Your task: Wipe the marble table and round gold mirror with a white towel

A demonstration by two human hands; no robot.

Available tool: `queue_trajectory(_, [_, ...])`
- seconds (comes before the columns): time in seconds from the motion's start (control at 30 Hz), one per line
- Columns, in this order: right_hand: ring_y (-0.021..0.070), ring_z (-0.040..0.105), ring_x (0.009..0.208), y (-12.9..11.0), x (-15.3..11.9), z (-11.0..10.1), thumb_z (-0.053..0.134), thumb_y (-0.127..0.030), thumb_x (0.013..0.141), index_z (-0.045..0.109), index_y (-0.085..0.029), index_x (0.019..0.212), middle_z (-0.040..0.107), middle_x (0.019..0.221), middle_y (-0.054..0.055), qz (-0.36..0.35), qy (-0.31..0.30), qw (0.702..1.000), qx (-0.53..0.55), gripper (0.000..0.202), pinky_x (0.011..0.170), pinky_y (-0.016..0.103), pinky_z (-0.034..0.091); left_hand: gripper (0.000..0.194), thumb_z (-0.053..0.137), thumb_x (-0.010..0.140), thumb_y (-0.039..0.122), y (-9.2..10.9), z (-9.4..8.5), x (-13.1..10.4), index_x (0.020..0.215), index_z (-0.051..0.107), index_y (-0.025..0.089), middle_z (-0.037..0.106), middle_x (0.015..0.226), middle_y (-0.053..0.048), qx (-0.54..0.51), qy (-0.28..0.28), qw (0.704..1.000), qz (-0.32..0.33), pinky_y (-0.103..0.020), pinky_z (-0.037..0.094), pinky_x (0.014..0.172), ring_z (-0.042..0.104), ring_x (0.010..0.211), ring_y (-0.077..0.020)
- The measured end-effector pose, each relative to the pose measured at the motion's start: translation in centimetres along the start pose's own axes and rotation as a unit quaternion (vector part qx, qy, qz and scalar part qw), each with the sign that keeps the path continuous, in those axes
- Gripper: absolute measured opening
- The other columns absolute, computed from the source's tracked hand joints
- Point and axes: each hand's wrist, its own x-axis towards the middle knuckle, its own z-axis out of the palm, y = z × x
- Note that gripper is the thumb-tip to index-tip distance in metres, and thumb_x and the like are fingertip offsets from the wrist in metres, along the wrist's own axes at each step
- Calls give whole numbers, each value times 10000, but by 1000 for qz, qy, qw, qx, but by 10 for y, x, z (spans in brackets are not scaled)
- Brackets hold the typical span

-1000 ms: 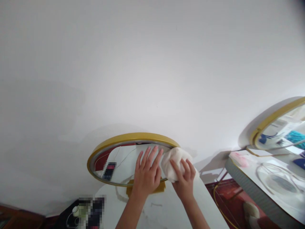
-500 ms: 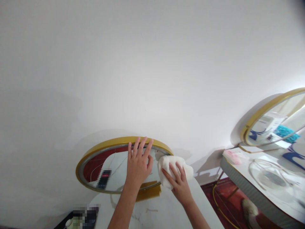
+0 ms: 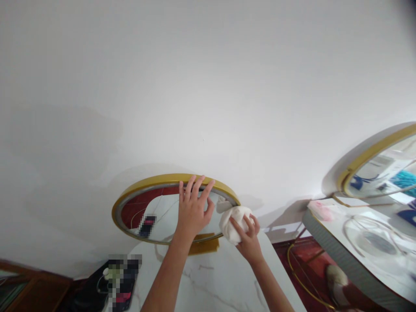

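A round mirror point(image 3: 169, 216) with a gold frame stands on a white marbled table point(image 3: 208, 281), close to the wall. My left hand point(image 3: 194, 208) lies spread, its fingertips on the top of the gold frame. In my right hand point(image 3: 248, 236) is a bunched white cloth point(image 3: 235, 224), pressed against the right edge of the mirror. Beneath the mirror's lower edge shows its gold base point(image 3: 203, 247).
To the right, a second table point(image 3: 344, 247) bears a pink-and-white packet point(image 3: 321, 210), looped cable and another gold-framed mirror point(image 3: 383, 147). A shoe point(image 3: 336, 279) rests on the red floor. Blurred dark items point(image 3: 125, 281) lie at the lower left.
The view has shifted down, showing more of the table and lower left. My right hand has curled its fingers more around the cloth, which looks more compact. My left hand remains on the frame.
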Motion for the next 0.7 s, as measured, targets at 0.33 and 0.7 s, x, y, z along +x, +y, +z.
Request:
queue_trajectory(0.33, [364,227,1310,-17,36,-25,570,-121,773,397,-412,1330,211,1451,13,-13,22,1000,3,652,1040,576,310,474,521,792,238,1,3,-2,1264,518,288,461,1351,-48,-5,5,1000,-16,-543,59,1116,297,1313,-279])
queue_trajectory(0.7, [364,238,1295,-23,31,-11,604,-100,741,403,-422,1325,202,1455,11,-4,40,999,-27,696,1029,558,325,460,506,799,240,2,0,-1,1257,518,278,455,1352,-48,-8,-4,1000,-20,-536,61,1118,299,1310,-272])
